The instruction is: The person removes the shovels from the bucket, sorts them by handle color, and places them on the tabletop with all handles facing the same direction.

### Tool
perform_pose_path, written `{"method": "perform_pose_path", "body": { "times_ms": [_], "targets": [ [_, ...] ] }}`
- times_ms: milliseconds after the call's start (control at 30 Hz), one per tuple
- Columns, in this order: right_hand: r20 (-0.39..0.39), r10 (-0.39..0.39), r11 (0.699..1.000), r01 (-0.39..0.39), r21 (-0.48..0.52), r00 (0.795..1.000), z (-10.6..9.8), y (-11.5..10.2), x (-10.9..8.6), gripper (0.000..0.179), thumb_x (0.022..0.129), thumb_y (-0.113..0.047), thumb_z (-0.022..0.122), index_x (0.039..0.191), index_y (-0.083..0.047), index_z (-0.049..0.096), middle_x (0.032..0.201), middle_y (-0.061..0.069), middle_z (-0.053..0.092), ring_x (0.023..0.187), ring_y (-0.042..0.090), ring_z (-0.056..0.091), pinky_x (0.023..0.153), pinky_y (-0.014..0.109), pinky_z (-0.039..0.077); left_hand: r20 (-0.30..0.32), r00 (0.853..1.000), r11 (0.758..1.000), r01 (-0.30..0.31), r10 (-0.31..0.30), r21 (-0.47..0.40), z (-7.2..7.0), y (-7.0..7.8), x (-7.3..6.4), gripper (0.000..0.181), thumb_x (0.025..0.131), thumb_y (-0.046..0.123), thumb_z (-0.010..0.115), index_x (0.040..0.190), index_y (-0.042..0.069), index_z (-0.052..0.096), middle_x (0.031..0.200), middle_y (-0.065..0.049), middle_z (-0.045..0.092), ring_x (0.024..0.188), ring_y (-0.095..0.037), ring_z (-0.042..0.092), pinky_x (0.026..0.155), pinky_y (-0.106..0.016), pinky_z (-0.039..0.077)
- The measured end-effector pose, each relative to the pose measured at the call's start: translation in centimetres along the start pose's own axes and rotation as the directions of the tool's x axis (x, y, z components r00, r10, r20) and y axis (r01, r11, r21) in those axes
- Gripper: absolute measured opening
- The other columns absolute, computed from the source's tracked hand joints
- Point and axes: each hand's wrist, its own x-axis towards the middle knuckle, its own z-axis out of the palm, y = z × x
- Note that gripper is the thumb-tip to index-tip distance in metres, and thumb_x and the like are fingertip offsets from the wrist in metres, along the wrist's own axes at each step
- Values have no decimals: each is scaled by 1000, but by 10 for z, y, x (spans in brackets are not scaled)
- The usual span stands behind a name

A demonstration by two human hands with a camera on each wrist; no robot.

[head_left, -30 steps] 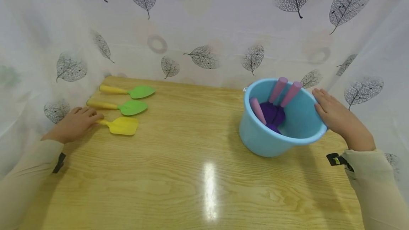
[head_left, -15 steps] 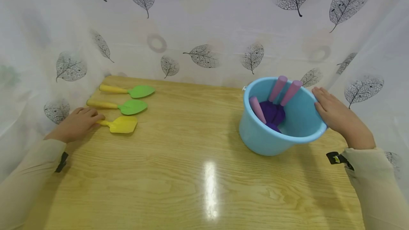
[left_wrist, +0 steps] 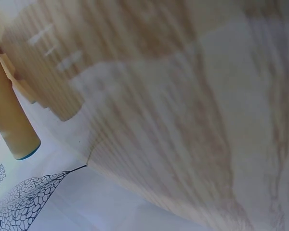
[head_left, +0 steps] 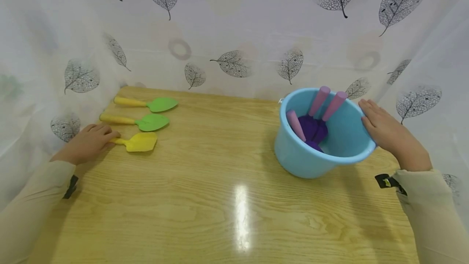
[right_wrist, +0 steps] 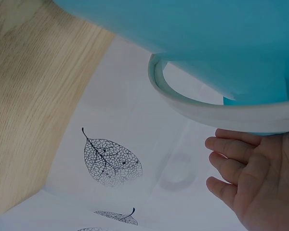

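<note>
My left hand (head_left: 89,142) grips the handle of a small yellow hand shovel (head_left: 141,142), whose flat blade points right. In the left wrist view, a yellow-orange handle (left_wrist: 12,113) with a blue-green end shows at the left edge, with parts of fingers beside it. My right hand (head_left: 393,133) rests on the right rim of a light blue bucket (head_left: 307,162), fingers fairly straight. The right wrist view shows that hand (right_wrist: 260,173) palm side, below the bucket's white carrying handle (right_wrist: 207,113). Inside the bucket stand several purple-bladed tools with pink handles (head_left: 334,106).
Two green trowels with yellow handles lie behind the shovel: a nearer trowel (head_left: 152,122) and a farther trowel (head_left: 163,104). Everything sits on a wood-grain table (head_left: 205,199). A pale leaf-print curtain (head_left: 249,23) hangs along the back and both sides.
The yellow shovel's blade has tilted and shifted slightly left and up, with my left hand moving a little. My right hand and the bucket have stayed in place.
</note>
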Motion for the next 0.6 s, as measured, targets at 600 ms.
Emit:
{"method": "perform_pose_path", "body": {
  "times_ms": [600],
  "targets": [
    [-12, -8, 1000, 8, -3, 1000, 1, 1, 0, 56, 103, -24, 18, 147, 7, 3, 151, 33, 6, 142, 46, -1, 113, 61, 5, -43, 998, 999, 42, -42, -2, -10, 1, 18, 48, 80, 31, 70, 118, 3, 60, 106, -17, 60, 101, -37, 54, 96, -53, 34]
  ]
}}
